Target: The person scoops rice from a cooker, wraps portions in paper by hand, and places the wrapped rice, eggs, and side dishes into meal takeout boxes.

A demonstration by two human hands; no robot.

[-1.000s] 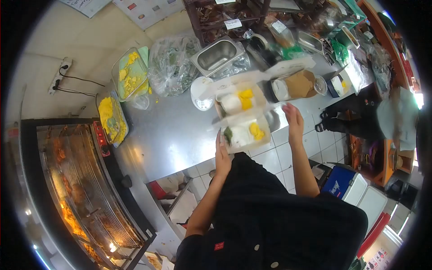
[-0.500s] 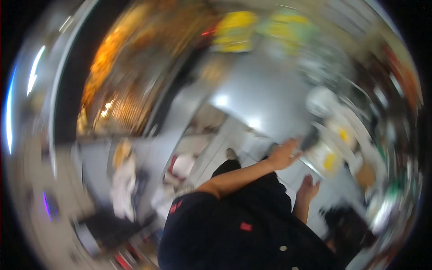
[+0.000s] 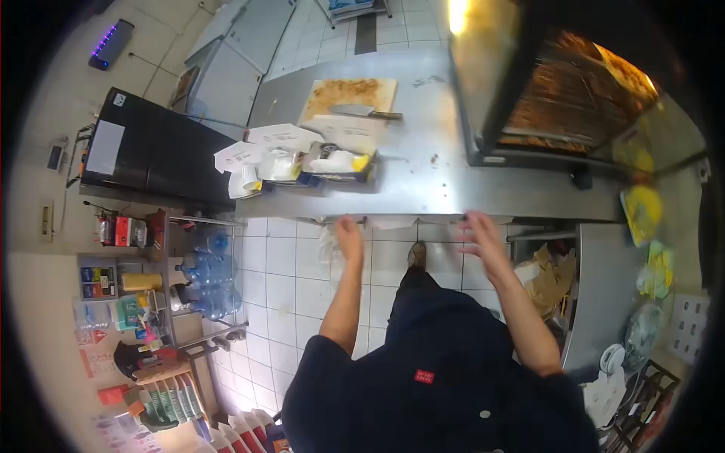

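My left hand (image 3: 350, 235) hangs just below the front edge of the steel table (image 3: 423, 185), its fingers curled and slightly blurred. To its right, my right hand (image 3: 479, 240) is near the same edge with fingers spread and nothing in them. Beyond my left hand, an open food box (image 3: 343, 162) with something yellow at its right end stands on the table. Further left are a second open box (image 3: 283, 162) and a white cup (image 3: 250, 177). Behind them a knife (image 3: 362, 112) lies across a stained cutting board (image 3: 351, 93).
A lit glass roasting cabinet (image 3: 559, 90) stands at the right end of the table. Large blue water bottles (image 3: 214, 275) sit on a rack at the left, below a black fridge (image 3: 166, 155). Brown paper (image 3: 545, 279) fills a shelf under the right counter (image 3: 608, 283).
The view has swung round from the counter with the yellow food to this table. My left hand has let go of the open food box, which stayed behind; both hands now hover at another table.
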